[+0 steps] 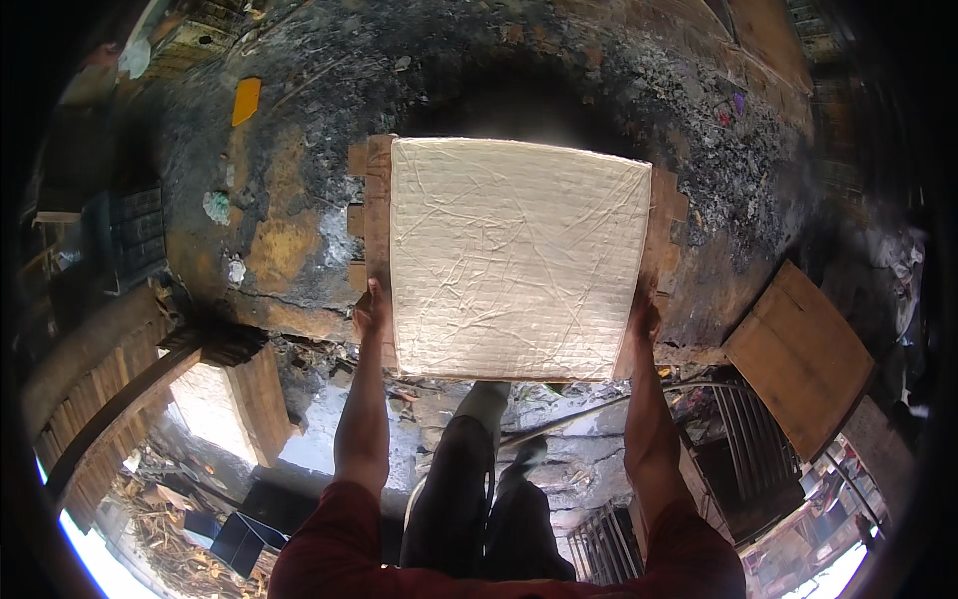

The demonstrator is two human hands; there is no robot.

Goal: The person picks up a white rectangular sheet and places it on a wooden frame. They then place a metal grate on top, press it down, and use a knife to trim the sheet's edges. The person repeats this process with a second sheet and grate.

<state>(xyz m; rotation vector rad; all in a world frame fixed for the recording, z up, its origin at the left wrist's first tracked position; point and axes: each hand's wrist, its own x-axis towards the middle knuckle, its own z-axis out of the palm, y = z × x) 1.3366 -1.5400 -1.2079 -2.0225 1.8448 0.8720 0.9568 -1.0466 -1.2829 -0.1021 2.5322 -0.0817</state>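
In front of me, my left hand (370, 311) grips the left edge of a wide brown wooden board (379, 230). My right hand (646, 311) is closed around its right edge. Small wooden blocks stick out along both sides of the board. Covering most of its top is a squarish cream sheet (521, 262), creased and finely ribbed; I cannot make out whether it is cloth, paper or padding. Both arms reach forward from red sleeves, and the fingers under the board are mostly hidden.
A dark, sooty surface (289, 150) lies beyond the board, with a yellow piece (245, 101) on it. At the right leans a brown wooden panel (800, 357) beside a slatted rack (750, 434). A wooden crate-like piece (257, 399) stands at the left, above scattered scraps (160, 514).
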